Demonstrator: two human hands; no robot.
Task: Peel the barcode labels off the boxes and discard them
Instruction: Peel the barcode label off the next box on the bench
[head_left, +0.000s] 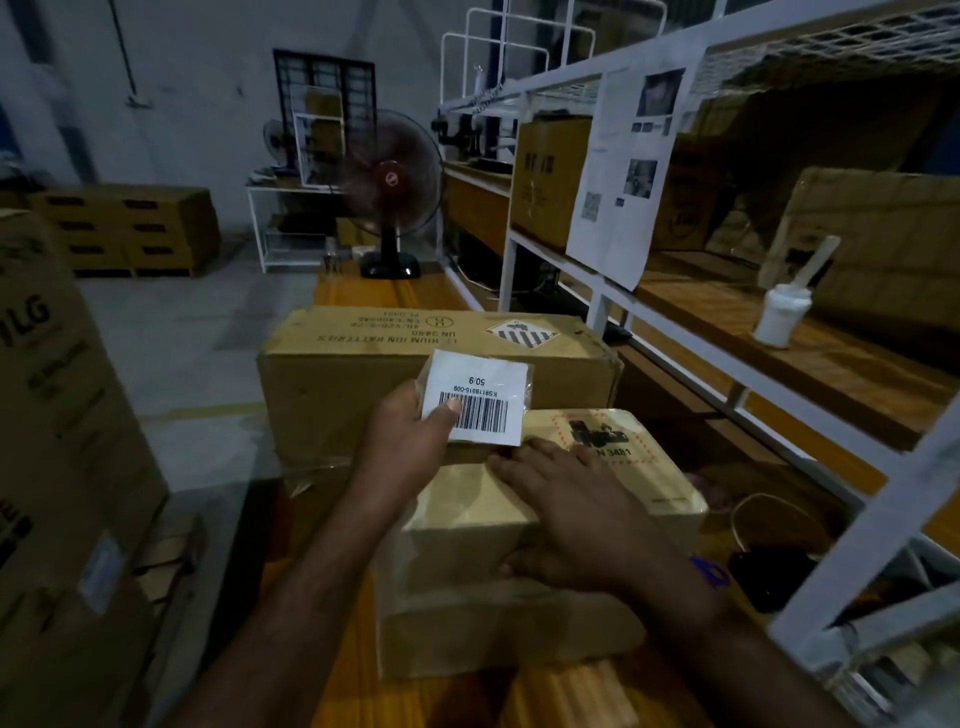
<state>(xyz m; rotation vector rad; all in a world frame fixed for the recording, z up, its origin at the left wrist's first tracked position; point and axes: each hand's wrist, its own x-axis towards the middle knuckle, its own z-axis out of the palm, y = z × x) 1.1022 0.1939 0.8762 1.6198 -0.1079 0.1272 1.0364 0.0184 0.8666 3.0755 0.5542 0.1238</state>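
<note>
Pinching the barcode label (477, 397), left hand (410, 441) above right hand (576, 512).

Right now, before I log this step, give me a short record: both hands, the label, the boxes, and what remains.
left hand: pinches the barcode label, thumb on the bars
right hand: lies flat on the small box, fingers straight
barcode label: white, held up in front of the large box, not yet discarded
small box: nearest the person, under the right hand
large box: behind it, print upside down from this view
bin: none in view
remaining: discard the label
</note>
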